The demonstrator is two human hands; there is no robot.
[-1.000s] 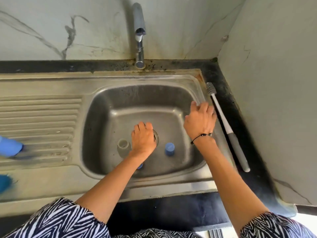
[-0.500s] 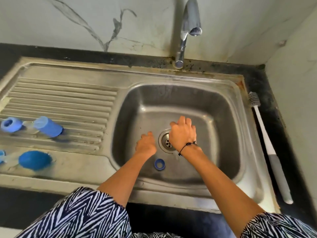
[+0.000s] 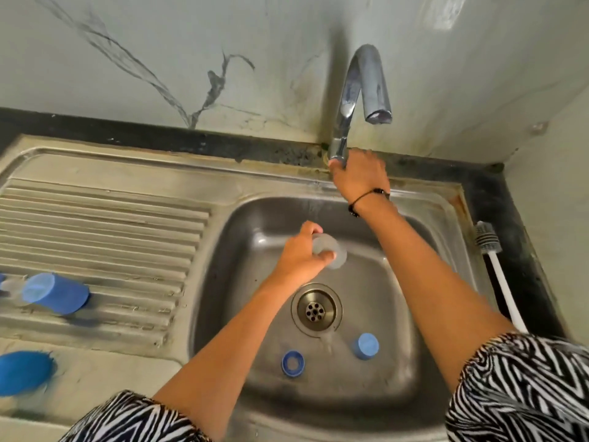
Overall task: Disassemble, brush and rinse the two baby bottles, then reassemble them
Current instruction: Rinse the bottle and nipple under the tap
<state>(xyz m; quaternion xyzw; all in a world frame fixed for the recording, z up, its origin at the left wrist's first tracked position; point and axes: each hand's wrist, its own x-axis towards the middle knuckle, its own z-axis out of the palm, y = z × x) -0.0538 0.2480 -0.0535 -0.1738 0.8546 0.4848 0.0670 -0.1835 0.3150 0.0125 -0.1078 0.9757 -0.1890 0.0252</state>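
- Your left hand [image 3: 301,256] grips the clear bottle [image 3: 330,252]. Hold it under the tap's spout [image 3: 377,114].
- Your right hand [image 3: 358,173] grips the tap's base. Turn it gently.

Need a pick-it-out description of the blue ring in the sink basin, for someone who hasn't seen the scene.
Start at the steel sink basin and find the round drain in its floor. Nearer the person, two small blue parts lie on the floor: the blue ring on the left, the blue cap on the right. The ring has an open hole through its middle; the cap's top is closed.
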